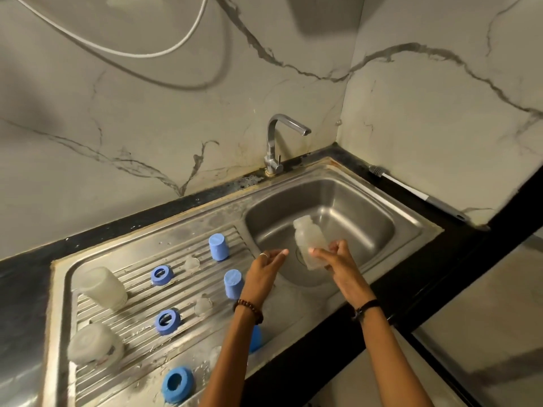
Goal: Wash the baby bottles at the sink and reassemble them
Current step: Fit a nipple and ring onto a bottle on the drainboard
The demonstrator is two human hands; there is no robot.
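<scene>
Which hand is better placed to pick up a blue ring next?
Left. The left hand is open beside the drainboard's blue rings; the right hand holds the bottle over the sink.

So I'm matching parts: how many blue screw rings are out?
3, all on the drainboard: one far, one middle, one nearest. The arms may hide others.

Two bare forearms showed, with no sleeves in view. The left hand (266, 264) wore a thin silver ring (263, 254) on one finger, and a bracelet (249, 309) of dark, reddish-brown round beads circled its wrist. The right hand (338, 261) had no ring that could be seen; around its wrist ran a narrow black band (365, 308), with a small knot or clasp on the inner side, its detail too small to make out.
</scene>
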